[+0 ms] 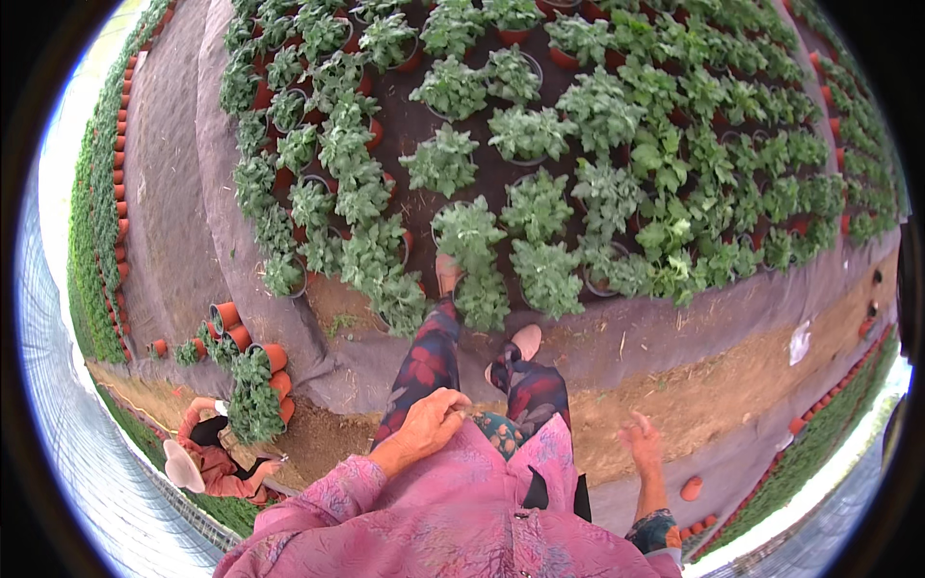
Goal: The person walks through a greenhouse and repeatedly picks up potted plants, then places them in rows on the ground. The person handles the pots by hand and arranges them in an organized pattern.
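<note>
My left hand point(431, 421) hangs in front of the pink jacket point(462, 535), its fingers loosely bent and nothing visible in it. Out to the right, my right hand point(642, 437) is held over the bare soil path with its fingers apart, slightly blurred and holding nothing. One pink shoe point(448, 274) is set among the potted plants, close to a leafy green plant point(468, 230). The other shoe point(527, 341) rests on dark ground fabric at the bed's edge. Another potted plant point(547, 278) stands just ahead of it.
Dense rows of leafy plants in terracotta-coloured pots point(514, 35) fill the ground fabric ahead. At the left, a person in a pale hat point(183, 466) is beside a pile of tipped pots point(273, 357) and plants. A loose pot point(691, 488) lies at the lower right; white litter point(800, 342) lies farther off.
</note>
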Demonstrator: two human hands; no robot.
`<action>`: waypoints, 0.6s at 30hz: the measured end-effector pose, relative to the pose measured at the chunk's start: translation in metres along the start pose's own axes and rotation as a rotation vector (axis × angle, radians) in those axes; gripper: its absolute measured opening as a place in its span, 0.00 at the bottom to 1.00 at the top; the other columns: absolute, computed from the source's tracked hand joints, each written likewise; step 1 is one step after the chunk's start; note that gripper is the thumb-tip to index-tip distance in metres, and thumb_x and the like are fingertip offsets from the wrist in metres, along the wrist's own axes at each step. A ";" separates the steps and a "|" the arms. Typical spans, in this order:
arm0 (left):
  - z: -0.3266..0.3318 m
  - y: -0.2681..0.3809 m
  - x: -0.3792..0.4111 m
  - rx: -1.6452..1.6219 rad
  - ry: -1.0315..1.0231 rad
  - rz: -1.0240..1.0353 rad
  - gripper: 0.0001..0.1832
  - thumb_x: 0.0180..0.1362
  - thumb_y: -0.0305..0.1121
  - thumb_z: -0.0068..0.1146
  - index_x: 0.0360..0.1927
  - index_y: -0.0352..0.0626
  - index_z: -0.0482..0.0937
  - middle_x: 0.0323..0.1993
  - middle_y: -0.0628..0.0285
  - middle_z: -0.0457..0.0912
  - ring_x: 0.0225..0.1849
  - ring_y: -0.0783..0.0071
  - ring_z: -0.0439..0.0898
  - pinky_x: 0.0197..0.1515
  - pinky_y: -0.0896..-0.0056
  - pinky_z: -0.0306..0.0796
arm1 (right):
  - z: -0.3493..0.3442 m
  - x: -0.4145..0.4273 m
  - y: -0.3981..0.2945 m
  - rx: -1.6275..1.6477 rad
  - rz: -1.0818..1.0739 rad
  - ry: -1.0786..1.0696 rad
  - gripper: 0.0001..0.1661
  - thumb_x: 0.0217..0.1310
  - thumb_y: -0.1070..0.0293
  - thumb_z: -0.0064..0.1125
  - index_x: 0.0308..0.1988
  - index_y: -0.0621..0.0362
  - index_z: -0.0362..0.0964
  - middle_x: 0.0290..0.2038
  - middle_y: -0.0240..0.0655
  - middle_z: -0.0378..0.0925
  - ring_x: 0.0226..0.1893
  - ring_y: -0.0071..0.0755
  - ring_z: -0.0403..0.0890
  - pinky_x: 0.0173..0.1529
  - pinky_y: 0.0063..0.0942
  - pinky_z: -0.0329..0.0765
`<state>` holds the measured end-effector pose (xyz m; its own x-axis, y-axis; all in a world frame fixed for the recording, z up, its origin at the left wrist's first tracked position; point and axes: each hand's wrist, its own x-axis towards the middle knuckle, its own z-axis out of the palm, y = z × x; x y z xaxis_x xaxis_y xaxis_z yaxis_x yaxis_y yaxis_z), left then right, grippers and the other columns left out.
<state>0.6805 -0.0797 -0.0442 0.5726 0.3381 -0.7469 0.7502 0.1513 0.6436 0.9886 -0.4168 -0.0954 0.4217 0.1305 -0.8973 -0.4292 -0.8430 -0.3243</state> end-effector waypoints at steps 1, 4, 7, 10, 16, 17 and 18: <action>-0.012 0.001 0.005 -0.011 0.022 0.015 0.11 0.54 0.29 0.50 0.41 0.38 0.75 0.35 0.54 0.76 0.36 0.61 0.78 0.41 0.65 0.71 | 0.008 0.003 -0.017 -0.083 -0.021 -0.033 0.25 0.59 0.67 0.45 0.56 0.61 0.64 0.42 0.41 0.77 0.38 0.32 0.80 0.40 0.26 0.79; -0.036 0.001 0.013 -0.019 0.053 0.021 0.11 0.53 0.30 0.51 0.40 0.40 0.75 0.34 0.53 0.76 0.36 0.56 0.78 0.42 0.62 0.70 | 0.026 0.010 -0.064 -0.150 -0.120 -0.064 0.24 0.60 0.68 0.44 0.56 0.61 0.65 0.42 0.41 0.77 0.37 0.31 0.80 0.40 0.26 0.78; -0.051 0.001 0.024 0.059 0.078 -0.008 0.10 0.55 0.27 0.50 0.41 0.37 0.75 0.36 0.54 0.76 0.36 0.64 0.79 0.40 0.67 0.73 | 0.042 0.042 -0.117 -0.117 -0.128 -0.074 0.24 0.59 0.68 0.44 0.56 0.62 0.65 0.42 0.41 0.77 0.36 0.30 0.80 0.39 0.26 0.78; -0.045 0.007 0.028 0.016 0.167 -0.052 0.09 0.57 0.27 0.50 0.41 0.37 0.76 0.33 0.55 0.77 0.35 0.64 0.79 0.39 0.68 0.72 | 0.051 0.080 -0.155 -0.157 -0.163 -0.099 0.24 0.60 0.64 0.46 0.55 0.61 0.67 0.42 0.40 0.78 0.36 0.28 0.80 0.39 0.25 0.77; -0.011 0.027 0.075 0.060 0.131 0.045 0.09 0.55 0.26 0.49 0.39 0.37 0.75 0.33 0.54 0.76 0.36 0.61 0.78 0.40 0.67 0.71 | 0.058 0.159 -0.207 -0.233 -0.265 -0.187 0.25 0.59 0.63 0.46 0.55 0.60 0.67 0.43 0.41 0.79 0.36 0.27 0.81 0.39 0.25 0.77; -0.006 0.025 0.095 0.094 0.096 0.051 0.09 0.54 0.27 0.50 0.40 0.38 0.75 0.34 0.54 0.76 0.38 0.58 0.77 0.42 0.66 0.72 | 0.060 0.173 -0.213 -0.247 -0.276 -0.196 0.25 0.59 0.63 0.46 0.55 0.60 0.67 0.43 0.41 0.79 0.36 0.27 0.81 0.39 0.25 0.77; -0.002 0.022 0.116 0.145 0.033 0.144 0.10 0.54 0.28 0.51 0.41 0.40 0.75 0.35 0.54 0.76 0.39 0.57 0.77 0.43 0.64 0.72 | 0.062 0.187 -0.220 -0.265 -0.276 -0.181 0.25 0.59 0.64 0.45 0.55 0.61 0.67 0.42 0.41 0.79 0.36 0.27 0.81 0.39 0.24 0.77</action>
<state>0.7629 -0.0351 -0.1164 0.6684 0.3769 -0.6413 0.7023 -0.0358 0.7110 1.1125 -0.1747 -0.2109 0.3350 0.4393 -0.8335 -0.0898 -0.8657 -0.4924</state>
